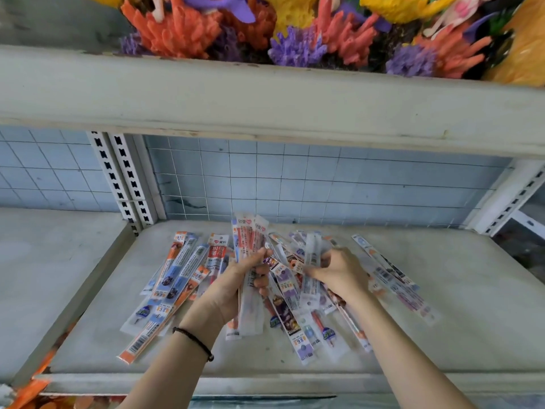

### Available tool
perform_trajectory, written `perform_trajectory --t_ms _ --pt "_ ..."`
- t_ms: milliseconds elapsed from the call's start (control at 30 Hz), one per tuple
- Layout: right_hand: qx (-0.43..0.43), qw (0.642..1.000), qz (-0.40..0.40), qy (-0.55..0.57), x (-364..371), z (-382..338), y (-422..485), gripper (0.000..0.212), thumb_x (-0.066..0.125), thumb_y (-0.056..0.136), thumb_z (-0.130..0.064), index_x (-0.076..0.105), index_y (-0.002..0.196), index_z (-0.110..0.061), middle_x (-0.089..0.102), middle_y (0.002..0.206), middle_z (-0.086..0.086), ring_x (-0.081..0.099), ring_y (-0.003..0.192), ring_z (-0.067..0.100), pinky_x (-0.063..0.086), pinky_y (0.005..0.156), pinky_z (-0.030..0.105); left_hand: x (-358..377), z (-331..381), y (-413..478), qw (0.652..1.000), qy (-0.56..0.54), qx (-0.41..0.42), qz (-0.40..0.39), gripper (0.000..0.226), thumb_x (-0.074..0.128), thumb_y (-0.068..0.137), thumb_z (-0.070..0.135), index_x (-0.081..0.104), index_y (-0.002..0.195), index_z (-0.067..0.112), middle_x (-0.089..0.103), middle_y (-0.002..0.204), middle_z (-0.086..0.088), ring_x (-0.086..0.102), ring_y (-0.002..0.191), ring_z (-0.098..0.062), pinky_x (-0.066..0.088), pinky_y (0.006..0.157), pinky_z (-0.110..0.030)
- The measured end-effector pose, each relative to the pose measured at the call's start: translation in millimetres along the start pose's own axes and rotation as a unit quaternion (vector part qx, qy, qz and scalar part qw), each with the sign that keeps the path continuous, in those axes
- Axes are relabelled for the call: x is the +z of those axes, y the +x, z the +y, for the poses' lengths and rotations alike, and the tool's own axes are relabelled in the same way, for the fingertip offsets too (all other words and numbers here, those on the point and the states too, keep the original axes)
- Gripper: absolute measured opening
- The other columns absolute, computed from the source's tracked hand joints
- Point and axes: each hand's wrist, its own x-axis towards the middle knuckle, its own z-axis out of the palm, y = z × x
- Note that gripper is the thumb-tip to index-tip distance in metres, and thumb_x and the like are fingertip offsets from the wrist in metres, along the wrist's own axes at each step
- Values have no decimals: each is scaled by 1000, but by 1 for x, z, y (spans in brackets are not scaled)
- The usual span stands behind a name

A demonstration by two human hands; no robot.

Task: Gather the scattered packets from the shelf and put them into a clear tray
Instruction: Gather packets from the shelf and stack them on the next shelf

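- Packets [174, 287] are long, narrow strips of glossy plastic printed in blue, orange, purple and white. They lie scattered and overlapping across the lower middle of the frame on a pale, matte grey shelf [457, 335]. The leftmost group fans out diagonally.
- Just left of centre, the left hand [236, 286] curls its fingers round an upright bundle [250, 249] of red-and-white strips. Their tops stick out above the thumb and their tails hang below the palm. A thin dark beaded bracelet [194, 341] circles that wrist.
- Just right of centre, the right hand [339, 271] pinches a clear packet [312, 253] between thumb and fingertips, directly above the heap. More strips lie under and beside it.
- At the right edge of the heap, a few slanted strips [392, 278] lie flat, clear of both hands.
- Behind the shelf is a wall of small square pale-blue tiles [295, 178], with a white slotted metal upright [118, 178] at the left.
- Across the top of the frame, bumpy coral ornaments [182, 33] in orange, purple and yellow sit on an upper shelf.
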Motion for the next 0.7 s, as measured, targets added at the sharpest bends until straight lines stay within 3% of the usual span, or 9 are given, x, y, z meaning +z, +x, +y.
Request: perform_trajectory --t_ms 100,167,267,367,433,533,633,700 --pt "6 999 -6 50 -2 -9 -5 28 76 71 -44 69 76 -17 70 69 -2 66 63 16 54 61 34 3 -2 0 1000 8 1 3 19 58 86 24 61 98 10 44 63 1 39 47 -11 40 44 -23" --pt "1 990 -14 140 -10 -15 -10 15 74 79 -31 71 81 -16 73 79 -1 67 72 16 55 72 35 1 -3 -1 1000 6 3 9 24 59 87 21 61 106 6 52 66 -3 47 48 -14 45 45 -26" --pt "3 934 -46 355 -29 -28 -22 8 71 83 -21 71 90 -16 72 83 -4 65 77 9 50 72 23 0 -2 -2 999 14 16 29 33 61 86 21 60 113 3 58 70 -6 54 55 -18 49 47 -28" --pt "13 887 -76 455 -33 -41 -32 10 74 79 -19 74 87 -13 74 79 -4 68 75 10 50 69 22 4 -3 -3 997 33 43 63 42 67 78 29 60 111 4 57 71 -4 53 60 -18 49 49 -28" --pt "0 878 -112 466 -27 -49 -38 12 76 77 -17 75 85 -9 74 78 0 69 77 15 53 75 26 8 -3 -2 995 44 60 70 51 69 75 34 59 114 3 62 78 -7 56 66 -20 50 53 -29" --pt "-21 872 -171 458 -15 -58 -48 7 77 76 -16 74 81 -13 74 79 2 67 78 16 52 76 27 14 1 -1 993 33 75 83 43 67 79 29 63 111 1 70 98 -20 67 82 -31 58 69 -37" --pt "-2 886 -208 415 -9 -57 -51 25 80 73 -25 72 95 -15 75 89 0 68 81 13 52 76 27 10 7 0 989 4 100 106 33 64 83 19 63 110 1 72 93 -18 71 79 -30 59 68 -39" --pt "9 886 -238 398 -9 -54 -52 28 82 70 -25 72 95 -15 75 87 -2 68 79 10 51 73 24 3 8 1 987 -19 111 115 34 61 88 17 60 117 0 70 100 -21 69 88 -34 58 76 -44"
